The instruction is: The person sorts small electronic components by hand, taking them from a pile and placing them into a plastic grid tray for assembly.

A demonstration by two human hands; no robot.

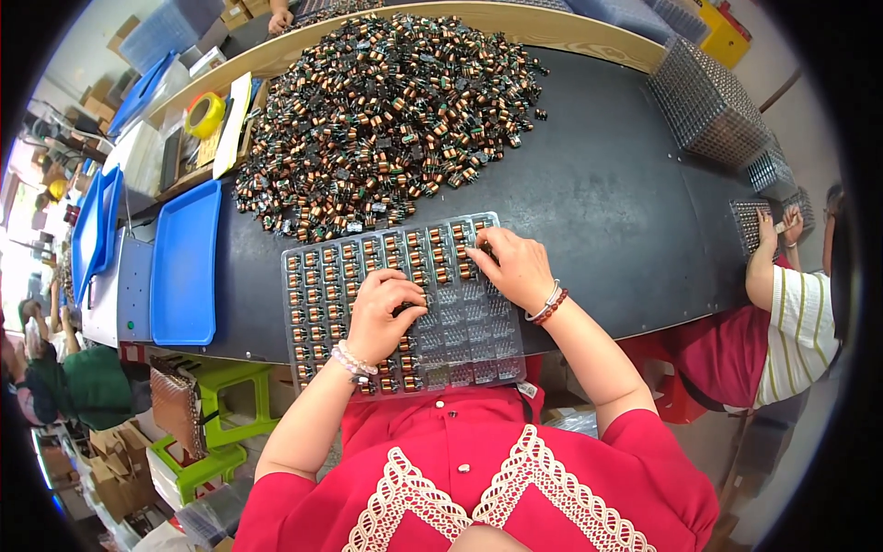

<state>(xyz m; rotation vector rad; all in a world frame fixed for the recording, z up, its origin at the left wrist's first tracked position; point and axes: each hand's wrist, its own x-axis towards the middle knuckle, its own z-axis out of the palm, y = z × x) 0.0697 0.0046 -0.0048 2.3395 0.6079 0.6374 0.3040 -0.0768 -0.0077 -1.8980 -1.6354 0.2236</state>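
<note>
A clear plastic tray (441, 354) with rows of small pockets lies at the table's near edge, partly over my lap. Copper-wound coils (313, 313) with dark ends fill its left columns and part of the upper right; the lower right pockets are bare. Over the middle of the tray, my left hand (379, 317) is closed in a pinch on a small coil, mostly hidden by the fingers. My right hand (517, 269) is at the upper right corner, thumb and fingers pinched around another coil. Beyond the tray rises a large heap of loose coils (386, 110).
Blue trays (186, 262) stand at the left, near a roll of yellow tape (204, 115). A wooden rail (589, 37) borders the far edge. Stacked clear trays (708, 101) sit at the back right. At the right, another person's hands (777, 228) work over a tray.
</note>
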